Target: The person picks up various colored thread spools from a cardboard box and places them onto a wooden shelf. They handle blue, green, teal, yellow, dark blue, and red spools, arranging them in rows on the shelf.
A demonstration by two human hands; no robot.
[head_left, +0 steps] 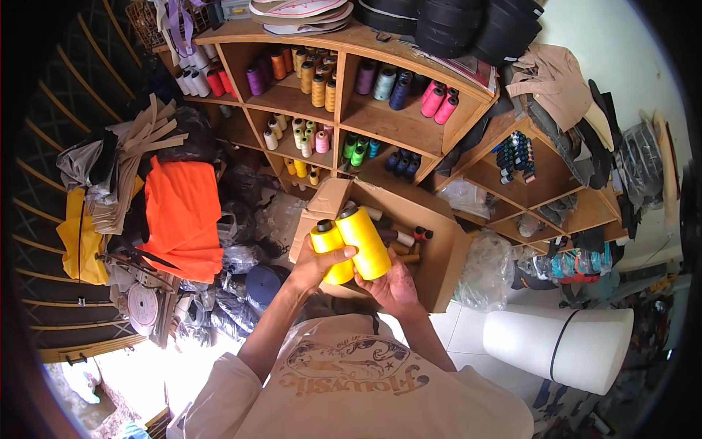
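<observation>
Two yellow thread cones are held side by side over an opened cardboard box (447, 256). My left hand (313, 269) is closed round the smaller yellow thread cone (329, 245), its thumb reaching across to the larger one. My right hand (397, 287) grips the larger yellow thread cone (365, 245) near its lower end. Both cones tilt a little, with dark core tips uppermost. Inside the box lie several other thread cones in brown, white and dark colours, among them a red-and-black one (422, 233); the held cones partly hide them.
Ahead stands a wooden shelf (292, 104) with thread cones sorted by colour. Another wooden shelf (497, 192) is at the right. A white foam roll (559, 350) and clear plastic bag (486, 271) lie right of the box. Orange fabric (183, 212) hangs at the left.
</observation>
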